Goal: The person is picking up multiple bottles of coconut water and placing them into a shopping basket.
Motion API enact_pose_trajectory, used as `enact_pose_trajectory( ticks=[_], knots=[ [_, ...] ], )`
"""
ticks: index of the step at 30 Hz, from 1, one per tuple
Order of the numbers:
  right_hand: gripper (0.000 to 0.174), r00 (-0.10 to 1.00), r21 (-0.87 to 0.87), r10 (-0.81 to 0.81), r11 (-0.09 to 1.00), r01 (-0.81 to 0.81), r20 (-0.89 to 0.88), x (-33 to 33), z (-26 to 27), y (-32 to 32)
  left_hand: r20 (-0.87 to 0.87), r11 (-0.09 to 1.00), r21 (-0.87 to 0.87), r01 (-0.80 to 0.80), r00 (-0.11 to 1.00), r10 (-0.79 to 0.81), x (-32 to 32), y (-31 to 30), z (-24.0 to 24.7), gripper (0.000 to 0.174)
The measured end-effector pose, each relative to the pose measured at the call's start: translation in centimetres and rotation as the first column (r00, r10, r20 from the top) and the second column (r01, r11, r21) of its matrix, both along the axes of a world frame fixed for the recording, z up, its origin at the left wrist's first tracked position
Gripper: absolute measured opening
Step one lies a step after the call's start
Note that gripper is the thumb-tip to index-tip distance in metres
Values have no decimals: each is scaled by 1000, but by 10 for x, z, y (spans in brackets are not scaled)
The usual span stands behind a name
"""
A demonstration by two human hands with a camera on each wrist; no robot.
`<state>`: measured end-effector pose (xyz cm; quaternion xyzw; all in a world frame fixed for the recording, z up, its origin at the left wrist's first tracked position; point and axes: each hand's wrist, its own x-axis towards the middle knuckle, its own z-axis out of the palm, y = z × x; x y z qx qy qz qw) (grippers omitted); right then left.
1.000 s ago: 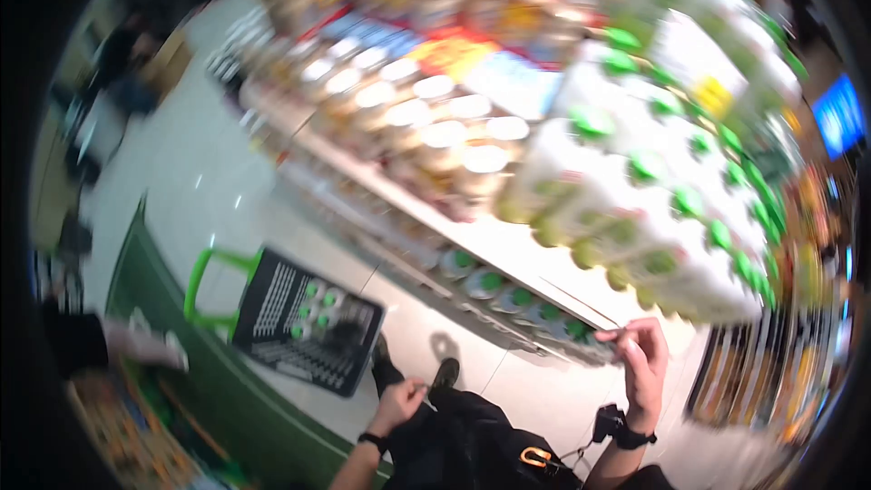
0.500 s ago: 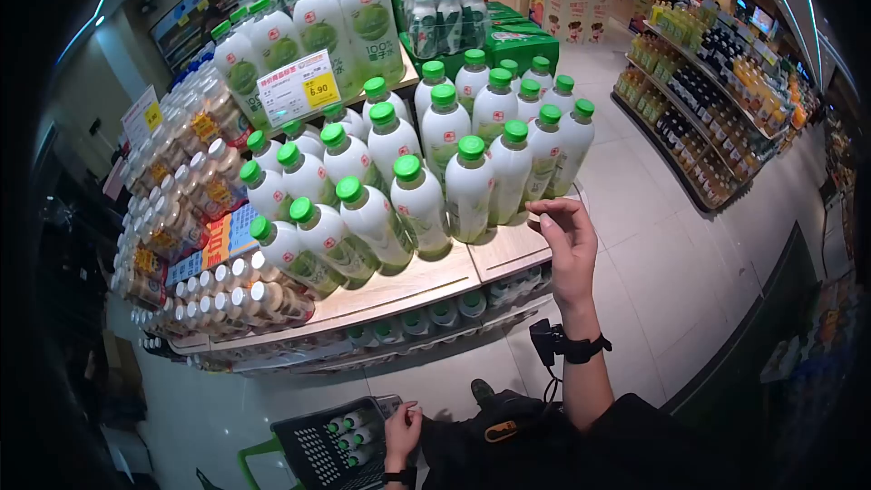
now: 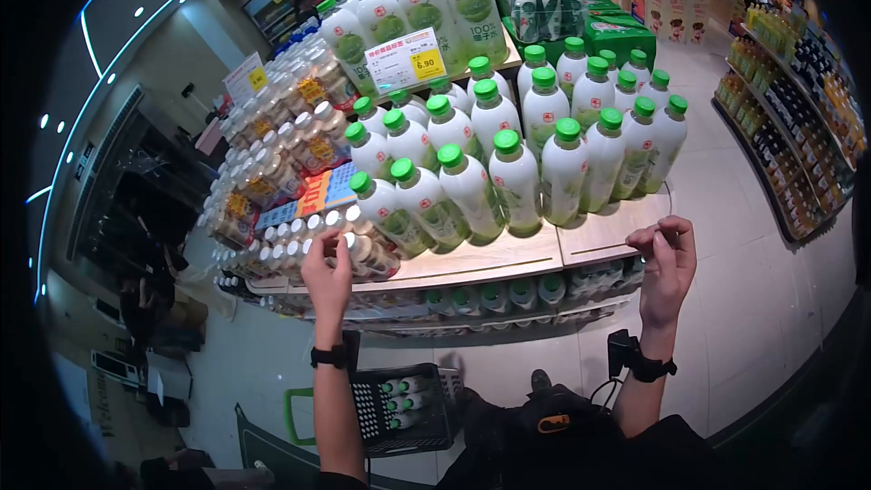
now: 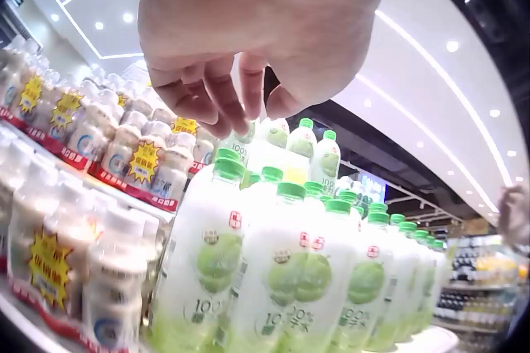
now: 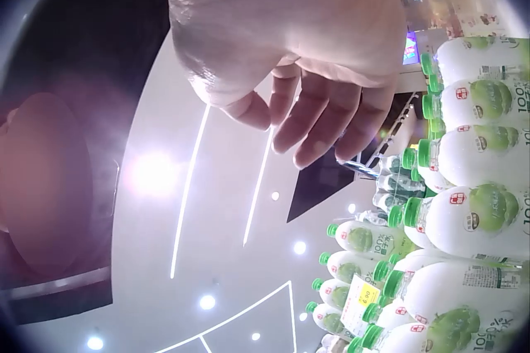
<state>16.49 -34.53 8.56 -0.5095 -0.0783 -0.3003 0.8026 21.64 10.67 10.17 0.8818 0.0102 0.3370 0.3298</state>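
My left hand (image 3: 327, 279) is raised in front of the small white-capped bottles (image 3: 292, 234), its fingers loosely bent and nothing between them. In the left wrist view it hangs over the green-capped coconut water bottles (image 4: 286, 274), thumb and fingertips apart. My right hand (image 3: 668, 270) is held up beside the right end of the wooden shelf (image 3: 603, 238). Its fingers are loosely bent too, and the right wrist view shows nothing in them. Rows of coconut water bottles (image 3: 461, 192) stand upright on the shelf between the two hands.
A dark shopping basket (image 3: 426, 443) with a green handle sits on the floor below, several green-capped bottles lying in it. A price sign (image 3: 405, 62) stands among the upper bottles. Another stocked shelf (image 3: 787, 118) lies across the aisle on the right. People stand at the far left.
My view has swung from the basket and floor up to the display. The left hand has risen from beside my body to the shelf front. The right hand stays raised, holding nothing.
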Motion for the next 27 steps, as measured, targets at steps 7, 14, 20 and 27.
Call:
enact_pose_trajectory(
  ticks=[7, 14, 20, 27],
  knots=[
    [21, 962, -174, 262, 947, -272, -77, -25, -5, 16, -129, 876, 479, -67, 981, 145, 88, 5, -5, 55],
    [19, 959, -211, 178, 951, -225, -222, -38, -13, 4, -295, 947, 307, 94, 955, 1, 128, 10, 1, 61],
    [11, 957, -247, 212, 934, -258, -197, -44, -18, -3, -137, 954, 300, -2, 990, 45, 93, -1, -6, 46],
    [9, 947, -321, 194, 907, -273, -257, -39, -9, 7, 42, 988, 150, -23, 999, 17, 10, -16, -53, 38]
  ],
)
